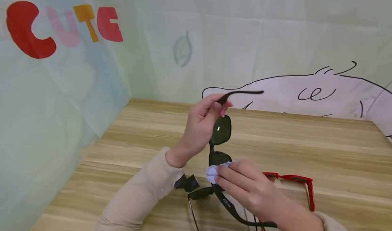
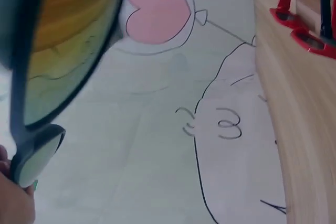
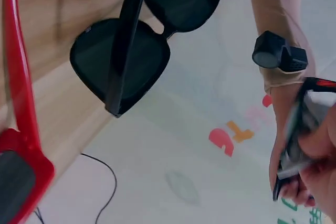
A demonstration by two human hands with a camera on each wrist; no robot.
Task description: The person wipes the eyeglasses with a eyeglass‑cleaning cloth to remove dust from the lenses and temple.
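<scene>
A pair of black sunglasses [image 1: 222, 130] is held upright above the table, one lens over the other. My left hand [image 1: 197, 129] pinches its upper temple near the hinge, and the tip of that temple points right. My right hand [image 1: 255, 190] holds a pale blue cloth [image 1: 212, 174] against the lower lens, whose lower part it hides. In the left wrist view the near lens [image 2: 73, 51] looks yellow-green and reflective. The right wrist view has my right hand [image 3: 320, 156] blurred at the right edge, close to the held sunglasses.
Beneath my hands, another dark pair of sunglasses [image 1: 200, 193] lies on the wooden table [image 1: 122, 149]. Red-framed glasses [image 1: 289, 177] lie to the right, partly behind my right hand. A small black device [image 1: 191, 182] is on my left wrist. Printed sheeting [image 1: 153, 54] stands behind the table.
</scene>
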